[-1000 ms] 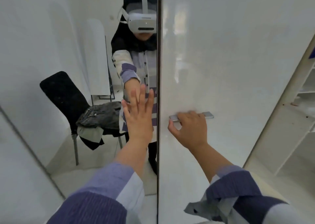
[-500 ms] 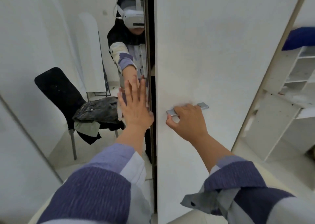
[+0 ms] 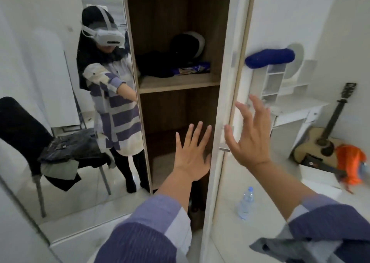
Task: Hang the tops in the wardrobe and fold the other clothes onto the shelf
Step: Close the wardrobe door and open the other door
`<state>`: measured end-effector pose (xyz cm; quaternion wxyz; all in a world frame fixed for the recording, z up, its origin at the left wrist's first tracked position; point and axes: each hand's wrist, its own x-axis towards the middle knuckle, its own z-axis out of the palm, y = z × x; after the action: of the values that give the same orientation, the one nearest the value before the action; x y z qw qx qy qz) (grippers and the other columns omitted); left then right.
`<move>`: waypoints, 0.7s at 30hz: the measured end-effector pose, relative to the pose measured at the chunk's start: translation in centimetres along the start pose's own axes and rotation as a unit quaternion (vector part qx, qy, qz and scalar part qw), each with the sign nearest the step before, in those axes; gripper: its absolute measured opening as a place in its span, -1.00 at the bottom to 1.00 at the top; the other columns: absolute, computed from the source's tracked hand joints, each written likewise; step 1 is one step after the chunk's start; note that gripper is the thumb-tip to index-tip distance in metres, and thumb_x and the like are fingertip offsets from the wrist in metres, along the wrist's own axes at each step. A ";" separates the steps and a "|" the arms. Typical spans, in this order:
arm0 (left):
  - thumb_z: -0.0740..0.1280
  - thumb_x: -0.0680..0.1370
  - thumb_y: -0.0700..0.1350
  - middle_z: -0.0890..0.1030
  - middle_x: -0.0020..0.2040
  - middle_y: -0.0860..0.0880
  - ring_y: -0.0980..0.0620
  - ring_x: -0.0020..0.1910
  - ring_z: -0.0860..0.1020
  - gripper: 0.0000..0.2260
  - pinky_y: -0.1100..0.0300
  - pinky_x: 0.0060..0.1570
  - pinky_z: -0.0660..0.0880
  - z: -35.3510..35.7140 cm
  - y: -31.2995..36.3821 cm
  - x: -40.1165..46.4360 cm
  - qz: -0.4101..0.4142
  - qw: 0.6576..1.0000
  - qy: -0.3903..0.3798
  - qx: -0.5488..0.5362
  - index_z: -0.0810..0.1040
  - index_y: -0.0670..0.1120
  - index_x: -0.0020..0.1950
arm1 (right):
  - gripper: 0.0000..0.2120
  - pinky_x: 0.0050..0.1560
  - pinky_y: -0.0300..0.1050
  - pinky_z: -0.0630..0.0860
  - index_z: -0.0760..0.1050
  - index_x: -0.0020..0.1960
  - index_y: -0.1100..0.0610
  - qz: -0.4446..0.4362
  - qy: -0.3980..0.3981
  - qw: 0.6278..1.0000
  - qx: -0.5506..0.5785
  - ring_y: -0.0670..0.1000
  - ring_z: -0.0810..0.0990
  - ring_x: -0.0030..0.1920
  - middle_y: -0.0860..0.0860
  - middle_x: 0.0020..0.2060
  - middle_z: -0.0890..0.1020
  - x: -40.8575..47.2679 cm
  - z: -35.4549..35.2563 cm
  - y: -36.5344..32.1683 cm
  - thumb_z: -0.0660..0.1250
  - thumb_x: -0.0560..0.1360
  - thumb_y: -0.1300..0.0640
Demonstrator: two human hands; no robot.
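Observation:
The wardrobe stands open, with a wooden shelf [image 3: 176, 83] across its dark inside. Dark clothes [image 3: 158, 64] and a purple packet [image 3: 192, 70] lie on that shelf. My left hand [image 3: 192, 158] is spread flat in front of the opening, close to the edge of the white door [image 3: 226, 102]. On the other side of that edge, my right hand [image 3: 250, 138] is open with fingers spread, just off the metal handle [image 3: 224, 149]. In the mirror door at left, a pile of dark clothes [image 3: 68, 148] lies on a black chair [image 3: 18, 126].
The mirror also reflects a person wearing a headset. To the right stand a white desk [image 3: 296, 106] and a guitar [image 3: 320, 142] with an orange cloth [image 3: 350, 162] against it. A water bottle [image 3: 245, 204] stands on the floor. A blue object [image 3: 270, 58] lies above the desk.
The white door has swung open to the right, showing the wardrobe's inside. My right hand has let go of the handle and spread open. My left hand left the mirror door.

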<state>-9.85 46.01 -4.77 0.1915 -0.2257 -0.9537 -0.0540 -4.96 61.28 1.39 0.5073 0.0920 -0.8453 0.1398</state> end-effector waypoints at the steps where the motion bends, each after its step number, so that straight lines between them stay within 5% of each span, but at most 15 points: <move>1: 0.06 0.58 0.22 -0.37 0.53 0.01 -0.07 0.50 -0.37 -0.27 -0.28 0.43 -0.24 0.1 1.4 0.2 0.015 1.000 -0.005 -0.009 -0.46 0.12 0.46 | -0.49 0.46 0.31 0.03 0.17 0.40 0.00 -0.036 0.021 0.998 -0.044 0.18 0.12 0.49 0.10 0.43 0.14 0.9 -1.5 0.0 0.17 0.49 -0.09; 3: 0.10 0.58 0.14 -0.34 0.54 0.00 -0.08 0.51 -0.35 -0.28 -0.30 0.43 -0.19 0.1 4.2 0.8 0.040 0.999 -0.018 -0.021 -0.36 0.10 0.51 | -0.46 0.43 0.33 -0.09 0.17 0.44 -0.01 -0.161 0.022 0.973 -0.162 0.16 0.03 0.51 0.12 0.47 0.10 2.5 -4.0 0.4 0.19 0.50 -0.05; 6: 0.10 0.58 0.06 -0.27 0.56 -0.04 -0.09 0.52 -0.32 -0.33 -0.29 0.43 -0.15 0.0 8.1 1.6 0.067 0.997 -0.041 -0.028 -0.24 0.02 0.55 | -0.44 0.43 0.31 -0.23 0.28 0.46 0.07 -0.275 -0.084 0.902 -0.323 0.18 -0.04 0.53 0.19 0.52 0.10 4.6 -7.0 0.6 0.24 0.48 -0.02; 9: 0.02 0.61 0.11 -0.28 0.56 -0.03 -0.07 0.53 -0.30 -0.38 -0.27 0.44 -0.20 0.2 11.0 2.7 0.074 0.994 -0.063 -0.058 -0.24 0.02 0.56 | -0.40 0.40 0.29 -0.39 0.21 0.49 0.17 -0.187 -0.196 0.857 -0.439 0.24 -0.15 0.53 0.26 0.53 -0.01 5.7 -7.8 1.1 0.16 0.53 -0.07; 13: -0.15 0.58 0.31 -0.42 0.49 0.09 0.00 0.51 -0.33 -0.38 -0.19 0.42 -0.31 1.6 14.1 6.1 0.072 0.991 -0.064 -0.093 -0.45 0.13 0.46 | -0.34 0.38 0.34 -0.38 0.00 0.54 0.23 -0.088 -0.226 0.788 -0.566 0.29 -0.20 0.52 0.29 0.52 -0.10 5.6 -8.0 5.7 0.00 0.58 -0.12; 21: -0.07 0.41 0.47 -0.57 0.39 0.09 0.00 0.46 -0.44 -0.13 -0.20 0.44 -0.28 2.3 20.7 14.7 0.100 0.988 -0.024 -0.116 -0.55 0.07 0.39 | -0.40 0.36 0.32 -0.45 -0.18 0.55 0.16 -0.057 -0.189 0.837 -0.511 0.20 -0.29 0.52 0.22 0.52 -0.22 5.2 -9.0 16.5 -0.15 0.61 -0.09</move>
<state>-13.43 70.94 -0.79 0.1458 -0.3422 -0.9178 -0.1392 -4.81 79.79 7.68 0.3202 -0.1075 -0.8694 -0.3608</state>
